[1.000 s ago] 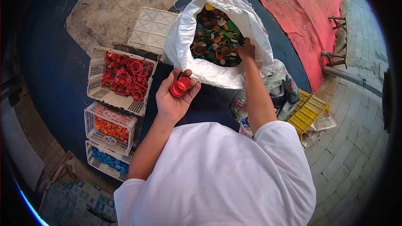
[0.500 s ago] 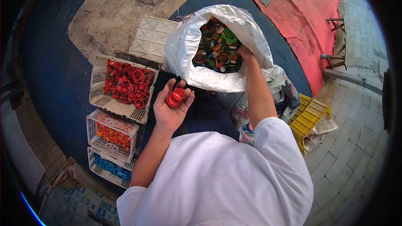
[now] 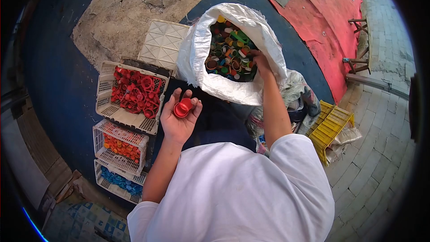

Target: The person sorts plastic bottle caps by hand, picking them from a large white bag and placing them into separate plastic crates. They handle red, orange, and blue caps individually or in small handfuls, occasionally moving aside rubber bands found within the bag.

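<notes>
My left hand is palm up in front of my body, its fingers curled round red caps. Inside the right part of the white sack's opening, my right hand touches the mixed coloured caps. The tips of its fingers are partly hidden among the caps, so whether it grips one is unclear. Left of my left hand stands a crate of red caps and rings.
Below the red crate are a crate of orange caps and one of blue caps. A pale crate lies beside the sack. Stuffed bags and a yellow crate stand right. Farther off are wooden stools.
My right hand has moved slightly left and down within the sack, and the caps there have shifted. The sack's rim has bent a little. My left hand has moved slightly left with the red caps.
</notes>
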`<state>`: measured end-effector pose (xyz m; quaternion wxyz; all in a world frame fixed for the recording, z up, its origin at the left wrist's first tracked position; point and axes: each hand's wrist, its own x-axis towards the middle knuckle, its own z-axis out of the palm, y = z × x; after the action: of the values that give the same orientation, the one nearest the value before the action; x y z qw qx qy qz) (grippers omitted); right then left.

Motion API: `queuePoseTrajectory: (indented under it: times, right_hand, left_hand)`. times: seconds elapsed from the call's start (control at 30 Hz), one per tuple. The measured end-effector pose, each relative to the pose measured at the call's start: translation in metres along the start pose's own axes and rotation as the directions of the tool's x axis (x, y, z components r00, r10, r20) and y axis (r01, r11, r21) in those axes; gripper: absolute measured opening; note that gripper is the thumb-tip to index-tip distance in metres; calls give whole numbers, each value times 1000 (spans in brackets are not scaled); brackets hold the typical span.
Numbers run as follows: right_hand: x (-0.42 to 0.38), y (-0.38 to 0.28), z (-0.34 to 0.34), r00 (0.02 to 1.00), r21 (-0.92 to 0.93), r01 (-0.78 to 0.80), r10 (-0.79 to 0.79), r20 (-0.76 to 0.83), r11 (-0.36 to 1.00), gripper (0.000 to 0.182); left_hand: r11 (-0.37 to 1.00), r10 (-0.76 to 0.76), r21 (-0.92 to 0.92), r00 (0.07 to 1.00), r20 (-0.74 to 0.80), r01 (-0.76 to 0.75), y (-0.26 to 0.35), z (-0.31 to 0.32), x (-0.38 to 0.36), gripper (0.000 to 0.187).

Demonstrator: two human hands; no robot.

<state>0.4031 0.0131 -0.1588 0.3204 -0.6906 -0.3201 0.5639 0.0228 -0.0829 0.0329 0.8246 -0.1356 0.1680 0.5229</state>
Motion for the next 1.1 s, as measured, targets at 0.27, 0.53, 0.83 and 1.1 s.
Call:
queuePoseTrajectory:
  times: [0.27, 0.53, 0.83, 1.1]
  right_hand:
    - [-55, -6, 25, 991, -377, 130, -121, 50, 917, 47]
    - [-74, -42, 34, 905, -651, -71, -226, -360, 756, 36]
    - [-28, -25, 65, 916, -814, 12, -334, -224, 580, 44]
    - [-61, -32, 66, 903, -693, 154, -386, -191, 704, 33]
  left_hand:
    - [1000, -6, 7, 1000, -6, 6, 0, -4, -2, 25]
    - [1000, 1, 10, 1000, -15, -1, -2, -1, -9, 26]
    - [1000, -3, 22, 1000, -8, 4, -7, -1, -8, 26]
    - [999, -34, 40, 999, -17, 34, -13, 2, -1, 27]
